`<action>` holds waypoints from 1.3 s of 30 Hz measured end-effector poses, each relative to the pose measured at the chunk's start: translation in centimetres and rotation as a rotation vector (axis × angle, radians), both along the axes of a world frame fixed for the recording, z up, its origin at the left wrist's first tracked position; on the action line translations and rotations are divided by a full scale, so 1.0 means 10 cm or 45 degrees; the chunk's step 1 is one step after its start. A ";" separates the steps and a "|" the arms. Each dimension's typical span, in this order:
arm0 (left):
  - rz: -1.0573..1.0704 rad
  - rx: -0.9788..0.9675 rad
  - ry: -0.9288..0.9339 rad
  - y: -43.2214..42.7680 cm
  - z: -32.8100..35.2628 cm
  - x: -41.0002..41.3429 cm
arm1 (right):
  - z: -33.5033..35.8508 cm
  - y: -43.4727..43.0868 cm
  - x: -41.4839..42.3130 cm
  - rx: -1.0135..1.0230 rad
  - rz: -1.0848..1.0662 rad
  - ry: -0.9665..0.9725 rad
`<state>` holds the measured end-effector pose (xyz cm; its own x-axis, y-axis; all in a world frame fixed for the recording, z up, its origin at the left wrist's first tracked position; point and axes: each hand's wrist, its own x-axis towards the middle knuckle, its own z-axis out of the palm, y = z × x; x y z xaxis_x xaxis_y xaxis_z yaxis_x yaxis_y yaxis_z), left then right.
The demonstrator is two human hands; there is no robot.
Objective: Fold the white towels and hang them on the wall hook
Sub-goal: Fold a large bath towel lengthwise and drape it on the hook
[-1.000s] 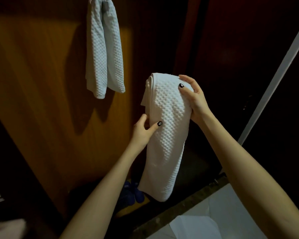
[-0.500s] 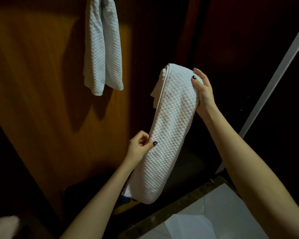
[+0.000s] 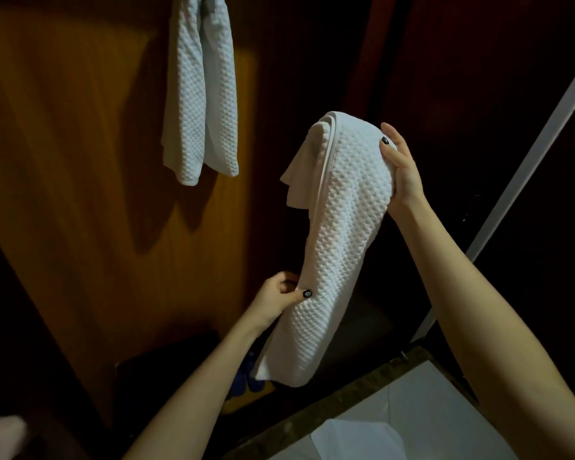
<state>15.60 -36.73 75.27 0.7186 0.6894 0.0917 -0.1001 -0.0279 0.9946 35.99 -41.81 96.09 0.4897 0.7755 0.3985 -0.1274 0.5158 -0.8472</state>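
A white waffle-textured towel [image 3: 341, 247], folded into a long strip, hangs between my hands in mid-air. My right hand [image 3: 400, 171] grips its upper end, thumb on the front. Lower down, my left hand [image 3: 281, 297] pinches the towel's left edge with thumb and curled fingers. A loose corner droops from the upper left of the fold. A second white towel [image 3: 200, 91], folded double, hangs on the wooden wall at upper left; the hook is out of frame.
The orange-brown wooden wall panel [image 3: 80, 161] fills the left side. A dark doorway lies behind the towel, with a pale door frame strip [image 3: 525, 164] at right. Blue slippers [image 3: 246, 376] sit on the floor below. White floor tiles [image 3: 422, 410] show at bottom right.
My left hand slid down the towel's left edge from mid-height toward its lower part. The right hand shifted up and right with the top end, tilting the strip.
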 end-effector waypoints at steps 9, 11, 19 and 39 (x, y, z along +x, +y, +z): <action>-0.139 0.476 0.101 0.01 0.06 0.16 | 0.11 -0.03 0.07 0.049 0.109 0.032; -0.071 0.545 0.049 -0.05 0.11 0.22 | 0.15 -0.03 0.05 0.043 0.100 0.009; 0.320 0.711 -0.166 -0.11 0.09 0.22 | 0.17 -0.06 0.09 0.097 0.077 0.109; -0.094 0.180 -0.015 -0.11 0.15 0.21 | -0.06 -0.13 0.11 0.093 0.150 0.260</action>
